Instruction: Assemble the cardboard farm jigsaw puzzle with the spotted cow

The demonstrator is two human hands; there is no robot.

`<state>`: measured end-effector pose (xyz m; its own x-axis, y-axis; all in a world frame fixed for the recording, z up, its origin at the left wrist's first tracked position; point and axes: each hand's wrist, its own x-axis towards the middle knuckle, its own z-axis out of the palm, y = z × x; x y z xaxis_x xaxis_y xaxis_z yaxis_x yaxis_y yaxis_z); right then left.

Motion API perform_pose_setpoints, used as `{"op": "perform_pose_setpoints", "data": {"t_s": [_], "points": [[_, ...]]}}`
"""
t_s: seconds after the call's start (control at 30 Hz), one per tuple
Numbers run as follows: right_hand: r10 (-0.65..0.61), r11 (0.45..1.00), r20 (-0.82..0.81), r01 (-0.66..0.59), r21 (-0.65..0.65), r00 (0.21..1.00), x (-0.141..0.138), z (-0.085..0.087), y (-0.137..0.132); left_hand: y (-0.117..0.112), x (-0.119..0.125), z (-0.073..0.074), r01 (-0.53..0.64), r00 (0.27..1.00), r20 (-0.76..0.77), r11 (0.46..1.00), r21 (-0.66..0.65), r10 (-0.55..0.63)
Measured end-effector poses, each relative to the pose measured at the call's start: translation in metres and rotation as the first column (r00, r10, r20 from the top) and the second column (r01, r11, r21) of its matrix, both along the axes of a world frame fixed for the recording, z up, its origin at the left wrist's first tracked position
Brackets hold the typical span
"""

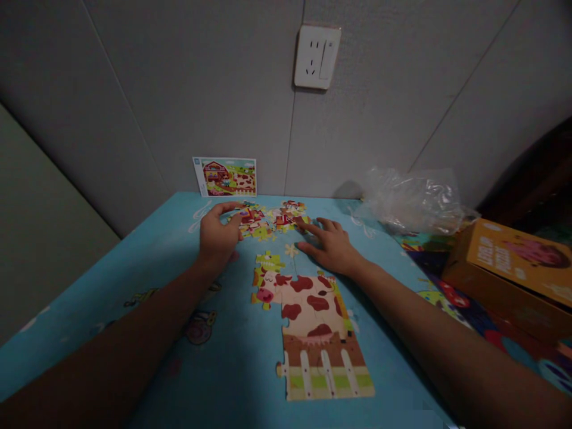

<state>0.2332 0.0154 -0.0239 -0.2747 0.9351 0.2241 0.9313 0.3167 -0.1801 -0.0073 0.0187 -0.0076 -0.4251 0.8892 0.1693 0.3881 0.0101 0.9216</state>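
Note:
A joined section of a cow jigsaw puzzle (pixel 315 322) lies on the blue tablecloth, showing a brown-spotted cow above a white fence. Beyond it is a heap of loose puzzle pieces (pixel 259 223), several overlapping. My left hand (pixel 220 233) curves round the heap's left side, thumb and fingers apart, with no piece seen held. On the heap's right side, my right hand (pixel 331 243) rests with fingers spread, its index fingertip at the pieces and its thumb on the cloth. Leaning on the wall behind, a picture card (pixel 227 177) shows a barn and a cow.
The blue cloth (pixel 241 369) covers the table up to the grey wall. A crumpled clear plastic bag (pixel 411 199) lies at the back right. Beside the table's right edge sits an orange puzzle box (pixel 513 268). A white socket (pixel 317 58) is on the wall.

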Motion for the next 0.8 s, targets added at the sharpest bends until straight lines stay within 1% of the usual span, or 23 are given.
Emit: {"op": "perform_pose_setpoints", "data": {"t_s": [0.1, 0.17, 0.3, 0.4, 0.53, 0.6, 0.7, 0.8], "points": [[0.052, 0.998, 0.021, -0.052, -0.036, 0.998, -0.0026, -0.0016, -0.0010, -0.0026, 0.0013, 0.0028, 0.033, 0.999, -0.004, 0.999, 0.007, -0.033], [0.048, 0.998, -0.001, -0.048, -0.045, 0.999, -0.0038, -0.0012, -0.0011, -0.0042, 0.0024, 0.0051, 0.047, 0.999, -0.008, 0.999, 0.012, -0.047], [0.005, 0.999, -0.092, -0.009, -0.045, 0.996, -0.0027, 0.0006, 0.0013, -0.0065, 0.0045, 0.0085, 0.062, 0.998, -0.021, 0.998, 0.008, -0.062], [-0.047, 0.999, -0.138, 0.045, -0.016, 0.989, -0.0008, 0.0008, 0.0041, -0.0067, 0.0056, 0.0085, 0.064, 0.998, -0.023, 0.998, 0.026, -0.063], [-0.163, 0.986, -0.137, 0.167, 0.017, 0.977, -0.0004, 0.0007, 0.0053, -0.0057, 0.0061, 0.0071, 0.099, 0.995, -0.023, 0.993, 0.062, -0.098], [-0.201, 0.978, -0.136, 0.207, 0.027, 0.970, -0.0004, 0.0000, 0.0055, -0.0052, 0.0062, 0.0069, 0.111, 0.994, -0.026, 0.991, 0.076, -0.109], [-0.197, 0.977, -0.184, 0.209, 0.048, 0.963, 0.0013, -0.0018, 0.0065, -0.0052, 0.0067, 0.0074, 0.129, 0.992, -0.018, 0.986, 0.108, -0.128], [-0.162, 0.979, -0.260, 0.188, 0.077, 0.952, 0.0036, -0.0006, 0.0068, -0.0057, 0.0074, 0.0068, 0.190, 0.981, 0.013, 0.974, 0.126, -0.193]]}}
